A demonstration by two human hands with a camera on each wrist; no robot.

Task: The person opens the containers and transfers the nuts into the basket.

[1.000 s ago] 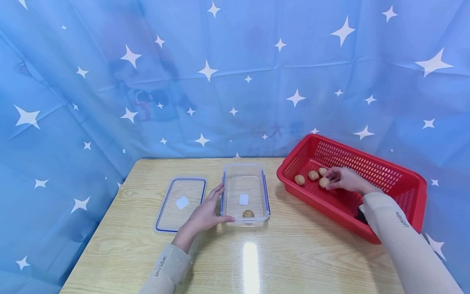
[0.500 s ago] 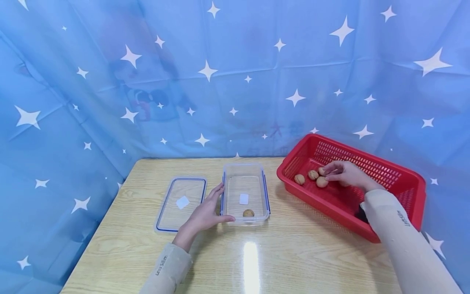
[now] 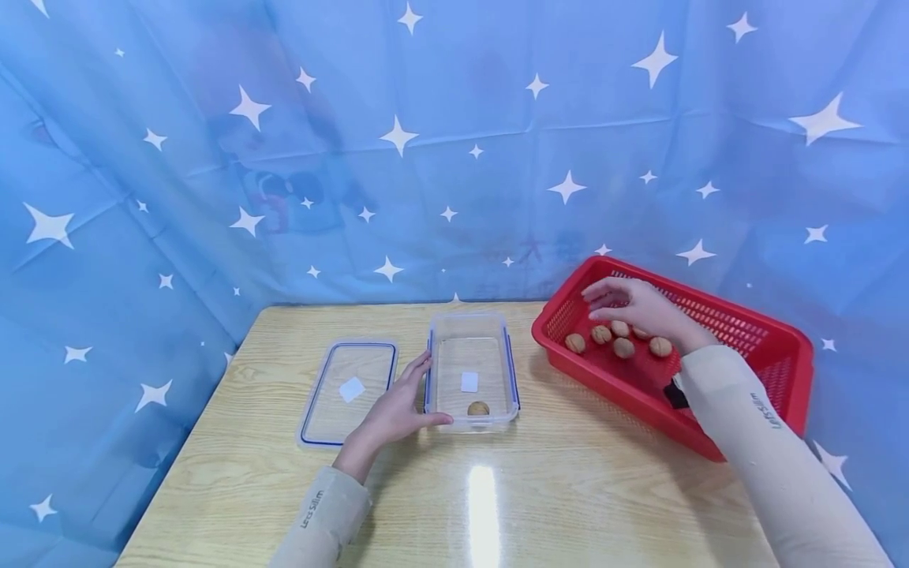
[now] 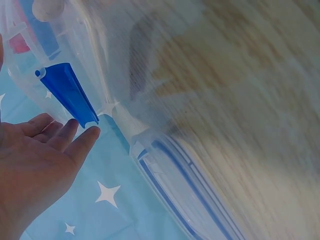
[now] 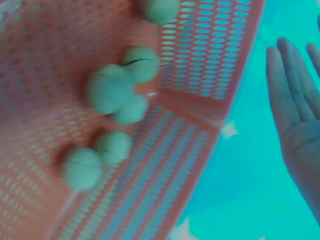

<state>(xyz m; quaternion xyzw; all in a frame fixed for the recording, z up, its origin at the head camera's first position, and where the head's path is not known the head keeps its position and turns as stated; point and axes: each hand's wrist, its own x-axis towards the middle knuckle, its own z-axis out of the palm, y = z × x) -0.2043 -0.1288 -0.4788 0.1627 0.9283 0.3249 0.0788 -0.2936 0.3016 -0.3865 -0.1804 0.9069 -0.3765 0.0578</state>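
Note:
A clear plastic food container [image 3: 469, 355] with blue edging stands without its lid, and one walnut [image 3: 478, 409] lies at its near end. My left hand [image 3: 394, 410] rests along its left side, thumb at the near corner. In the left wrist view those relaxed fingers touch the side by a blue latch [image 4: 70, 92]. Over the far left part of a red perforated basket [image 3: 611, 394], my right hand [image 3: 639, 308] is raised with nothing visible in it. Below it lie several walnuts [image 3: 623, 348]. The right wrist view shows this hand [image 5: 300, 115] with straight fingers, away from the walnuts [image 5: 110, 89].
Left of the container, a clear lid [image 3: 362, 363] with a blue seal lies flat on the wooden table [image 3: 568, 489]. A blue curtain [image 3: 454, 158] with white stars hangs behind the table. The basket's raised walls surround the walnuts.
My right hand has left the walnuts it was touching and risen toward the far left of the basket, bringing more walnuts into view. The left hand and container stay in place.

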